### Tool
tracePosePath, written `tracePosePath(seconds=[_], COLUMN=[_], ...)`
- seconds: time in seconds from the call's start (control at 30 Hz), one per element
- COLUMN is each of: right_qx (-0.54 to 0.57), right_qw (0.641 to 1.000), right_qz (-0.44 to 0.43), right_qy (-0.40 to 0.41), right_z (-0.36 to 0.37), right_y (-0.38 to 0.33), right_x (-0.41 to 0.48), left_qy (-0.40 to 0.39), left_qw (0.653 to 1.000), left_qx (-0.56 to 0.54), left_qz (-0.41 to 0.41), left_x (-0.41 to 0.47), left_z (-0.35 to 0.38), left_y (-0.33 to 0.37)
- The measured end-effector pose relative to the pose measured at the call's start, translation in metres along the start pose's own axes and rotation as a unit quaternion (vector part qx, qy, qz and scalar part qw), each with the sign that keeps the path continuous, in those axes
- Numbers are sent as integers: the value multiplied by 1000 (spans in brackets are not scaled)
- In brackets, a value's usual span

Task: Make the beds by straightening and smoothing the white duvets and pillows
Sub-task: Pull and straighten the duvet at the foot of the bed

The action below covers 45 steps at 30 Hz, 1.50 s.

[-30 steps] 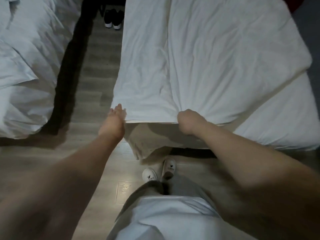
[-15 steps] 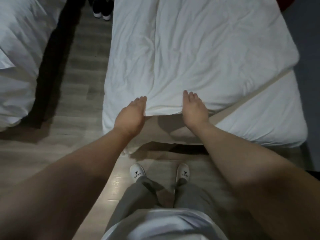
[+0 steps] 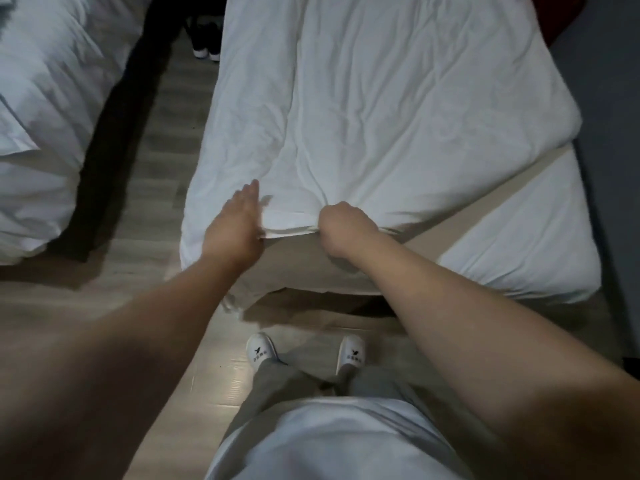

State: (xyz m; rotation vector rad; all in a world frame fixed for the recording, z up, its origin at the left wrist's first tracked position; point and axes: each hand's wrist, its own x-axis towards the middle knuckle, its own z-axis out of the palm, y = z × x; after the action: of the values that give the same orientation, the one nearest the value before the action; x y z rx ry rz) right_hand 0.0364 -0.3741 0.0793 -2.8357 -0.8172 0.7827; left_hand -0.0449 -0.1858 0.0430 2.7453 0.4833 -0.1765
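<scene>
Gripping the near hem of the wrinkled white fabric duvet [image 3: 398,116] in the fisted right hand [image 3: 341,227]; resting the straight-fingered left hand [image 3: 235,225] against that hem, just beside.

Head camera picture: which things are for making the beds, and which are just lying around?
For the job: white duvet, gripped at its near edge by the right hand; left hand, flat against that edge; rumpled duvet on the left.
Just lying about: dark shoes on the floor; red object, top right.
</scene>
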Motion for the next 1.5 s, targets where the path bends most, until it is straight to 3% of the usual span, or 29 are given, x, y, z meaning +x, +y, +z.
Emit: tracePosePath(seconds=[0.07,0.17,0.3,0.5,0.63,0.8,0.97,1.13,1.2,1.3,1.4,1.5], right_qx=[11,71,45,12,-20,-101,-94,-57,-17,71,80,91], right_qw=[1000,993,981,964,964,990,991,991,990,978,958,948], right_qz=[5,42,75,160,170,102,92,73,76,96,140,173], right_qy=[19,87,172,213,205,7,11,94,114,172,236,251], right_z=[4,9,30,36,23,24,-2,-22,-22,-12,5,8], right_y=[1,22,72,164,172,144,146,133,139,154,171,196], right_x=[-3,0,12,10,5,-33,-43,-47,-48,-45,-34,-17], left_qy=[-6,10,0,10,0,-13,-30,-30,-19,-3,13,41], left_qw=[998,998,999,997,998,999,997,973,976,987,990,991], left_qx=[-34,-54,32,21,-11,-11,-47,-102,-110,-33,5,30], left_qz=[54,26,41,78,68,52,46,204,186,156,143,128], left_x=[-4,4,0,-6,1,21,16,14,14,14,10,-1], left_z=[23,39,18,-2,7,15,32,63,60,42,26,18], left_y=[46,91,88,70,69,62,81,171,203,221,220,226])
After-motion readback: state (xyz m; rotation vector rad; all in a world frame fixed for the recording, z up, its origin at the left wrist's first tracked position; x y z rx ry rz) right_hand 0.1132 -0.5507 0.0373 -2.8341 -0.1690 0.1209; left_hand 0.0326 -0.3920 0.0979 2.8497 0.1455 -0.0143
